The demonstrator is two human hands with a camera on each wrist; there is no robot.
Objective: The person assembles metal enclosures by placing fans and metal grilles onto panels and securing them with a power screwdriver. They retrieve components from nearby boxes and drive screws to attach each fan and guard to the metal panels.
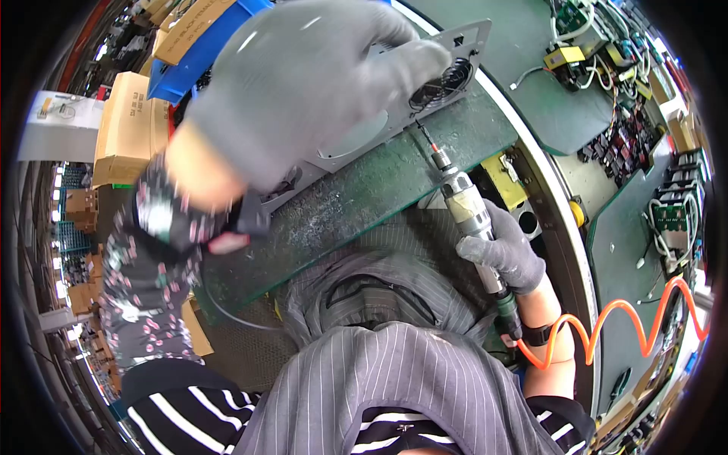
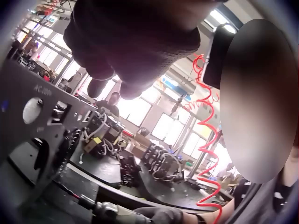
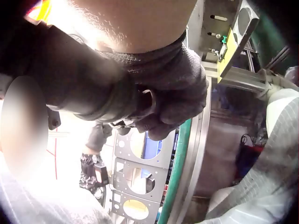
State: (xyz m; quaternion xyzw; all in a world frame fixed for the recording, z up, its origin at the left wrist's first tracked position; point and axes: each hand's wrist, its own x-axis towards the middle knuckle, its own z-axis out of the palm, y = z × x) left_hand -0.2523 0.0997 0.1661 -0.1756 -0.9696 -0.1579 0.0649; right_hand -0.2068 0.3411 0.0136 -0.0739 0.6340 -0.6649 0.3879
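Note:
My left hand (image 1: 303,83), in a grey glove and blurred, is raised over a grey metal panel (image 1: 474,42) with large round cutouts. Its fingers stretch to the right, and nothing shows between them in the left wrist view. The panel stands on the dark green bench (image 1: 341,205); a black round fan grille (image 1: 447,83) sits in its right end. My gloved right hand (image 1: 508,250) grips a pneumatic screwdriver (image 1: 466,205) around its body. The bit (image 1: 425,130) points up at the panel's lower edge, close below the grille.
An orange coiled air hose (image 1: 607,322) runs from the screwdriver to the right. Cardboard boxes (image 1: 133,129) and a blue bin (image 1: 171,80) stand at the left. Wired assemblies (image 1: 599,53) lie on the green surface across the metal rail. A yellow plate (image 1: 504,182) sits beneath the bench edge.

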